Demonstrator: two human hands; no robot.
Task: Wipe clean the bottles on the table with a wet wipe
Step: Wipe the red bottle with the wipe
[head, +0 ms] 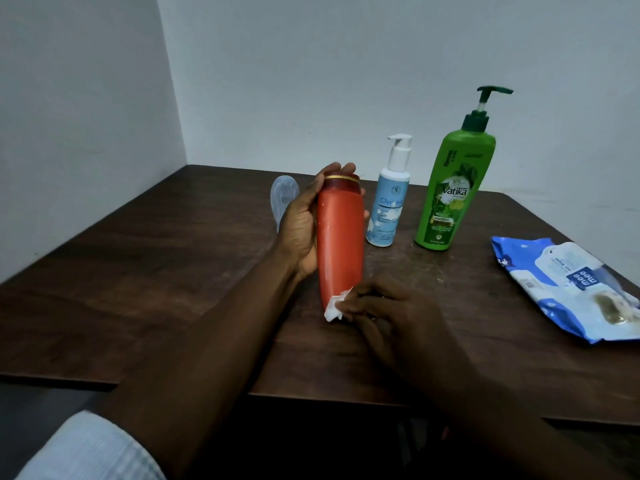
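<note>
My left hand (300, 226) grips an orange-red bottle (341, 237) with a dark red cap, held above the table and tilted with the cap away from me. My right hand (384, 306) presses a crumpled white wet wipe (334, 310) against the bottle's near end. A light blue pump bottle (388, 199) stands upright just right of the held bottle. Further right stands a tall green pump bottle (450, 188).
A blue and white wet-wipe pack (568, 289) lies flat at the right edge of the dark wooden table (156, 271). A clear plastic piece (282, 199) lies behind my left hand. White walls close the table's far and left sides.
</note>
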